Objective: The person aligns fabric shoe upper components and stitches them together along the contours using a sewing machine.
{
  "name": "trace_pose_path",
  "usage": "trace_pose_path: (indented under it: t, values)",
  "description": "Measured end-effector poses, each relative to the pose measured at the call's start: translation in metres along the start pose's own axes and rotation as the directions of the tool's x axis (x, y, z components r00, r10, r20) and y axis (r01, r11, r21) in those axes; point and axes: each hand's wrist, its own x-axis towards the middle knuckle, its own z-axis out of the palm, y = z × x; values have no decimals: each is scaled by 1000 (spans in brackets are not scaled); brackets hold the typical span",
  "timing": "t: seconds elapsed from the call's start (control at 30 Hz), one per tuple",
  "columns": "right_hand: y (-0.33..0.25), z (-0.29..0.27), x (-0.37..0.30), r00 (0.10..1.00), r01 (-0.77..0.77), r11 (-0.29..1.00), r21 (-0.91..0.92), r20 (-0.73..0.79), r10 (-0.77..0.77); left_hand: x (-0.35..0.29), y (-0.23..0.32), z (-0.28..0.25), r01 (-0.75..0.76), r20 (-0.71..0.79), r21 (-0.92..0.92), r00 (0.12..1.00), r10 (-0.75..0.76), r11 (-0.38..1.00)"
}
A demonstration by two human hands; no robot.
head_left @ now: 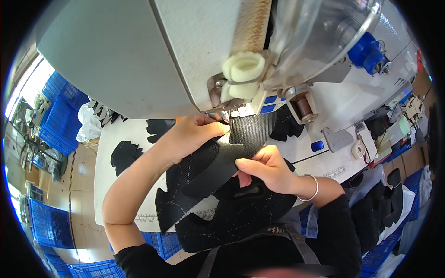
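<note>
A grey-white sewing machine (185,51) reaches over the white worktable (111,150). Under its needle area lies a black mesh shoe-upper piece (252,132) with pale dashed marks, overlaid by a smooth dark strip (215,173). My left hand (197,134) pinches the work close beside the presser foot, thumb and fingers together. Between thumb and fingers, my right hand (266,169) grips the layered edge nearer to me. A further black piece with dashed lines (232,222) hangs over the table's front edge against my lap. The needle tip itself is hidden.
More black cut pieces (124,156) lie at the left of the table. A brown thread bobbin (303,107) sits right of the machine head. Blue crates (50,224) stand on the floor at left. Dark pieces in plastic (375,204) are stacked at right.
</note>
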Motion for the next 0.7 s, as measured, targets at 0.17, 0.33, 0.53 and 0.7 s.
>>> trace_pose_path:
  t: [0.17,0.33,0.53,0.7]
  values:
    - [-9,-12,2,1000,-9,999,-43,-5,9,-3,-9,16,-142,-90,-249,988,123,958]
    - [-13,-29,3,998,9,994,-112,-62,-16,-17,-4,23,-175,-75,-129,983,166,976]
    - [-16,-31,8,997,21,982,-190,-66,-34,-12,-12,17,-216,-101,-90,973,207,972]
    - [-30,-37,18,995,-5,974,-225,-93,-17,-7,0,19,-134,-171,-229,981,95,964]
